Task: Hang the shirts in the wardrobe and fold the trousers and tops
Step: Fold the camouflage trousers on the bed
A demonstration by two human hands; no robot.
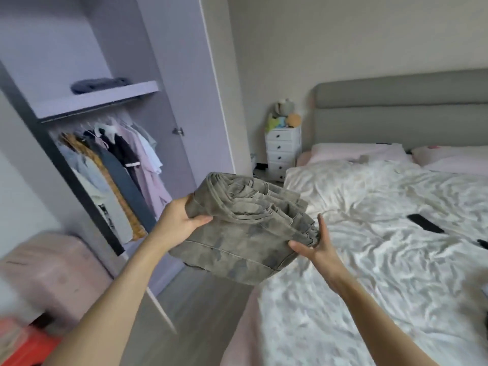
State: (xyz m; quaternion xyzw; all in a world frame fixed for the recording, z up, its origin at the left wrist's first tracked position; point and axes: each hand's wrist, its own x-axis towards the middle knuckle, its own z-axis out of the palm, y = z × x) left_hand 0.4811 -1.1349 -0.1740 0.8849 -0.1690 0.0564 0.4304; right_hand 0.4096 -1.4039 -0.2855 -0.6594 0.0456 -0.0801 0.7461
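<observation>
A folded pair of grey-green washed trousers (245,228) is held in the air between the bed and the wardrobe. My left hand (179,220) grips its left end, thumb on top. My right hand (314,247) supports the right end from below, fingers partly spread against the folds. The open wardrobe (169,62) stands to the left. Several shirts (116,167) hang on its rail. A folded dark blue garment (100,84) lies on the shelf (126,95) above the rail.
The bed (383,247) with a crumpled white cover fills the right side, with a black phone (425,223) on it. A white drawer unit (282,154) with soft toys stands by the headboard. A pink suitcase (47,276) and something red (23,347) sit at the lower left.
</observation>
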